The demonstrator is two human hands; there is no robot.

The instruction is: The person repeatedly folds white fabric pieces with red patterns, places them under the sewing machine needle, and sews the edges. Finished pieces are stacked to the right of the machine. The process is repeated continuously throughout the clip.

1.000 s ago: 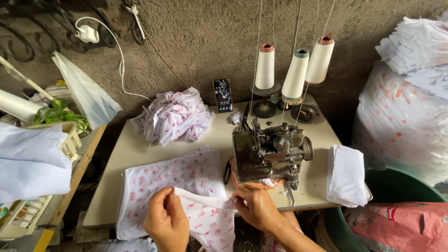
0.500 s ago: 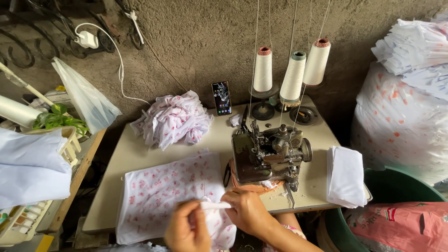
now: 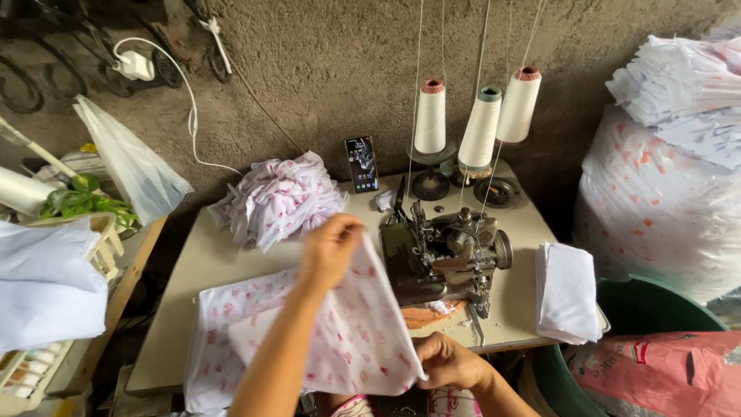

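Head view of a sewing station. The left hand (image 3: 330, 249) is raised over the middle of the table (image 3: 177, 309), its fingers closed on the upper edge of a white cloth piece (image 3: 351, 332) printed with small pink motifs. The right hand (image 3: 448, 361) is low at the table's near edge, pinched shut on the lower right corner of the same piece. The piece is stretched between the two hands and tilted up off the table, just left of the sewing machine (image 3: 444, 259). Beneath it lies a flat stack of like-printed cloth (image 3: 224, 340).

A loose heap of the same printed fabric (image 3: 278, 201) sits at the back of the table. A phone (image 3: 361, 164) leans upright against the wall beside it. Three white thread cones (image 3: 478, 123) stand behind the machine, and their threads run upward out of view. A folded pile of plain white cloth (image 3: 567, 292) rests on the right end of the table. A large white sack (image 3: 664, 208) with orange marks stands well to the right.

Judged step: one piece is lifted off the stack and spread for handling; no edge lies at the machine's needle yet. Judged requirement for the next move: both grips keep the piece taut and its edges aligned, clear of the stack below.
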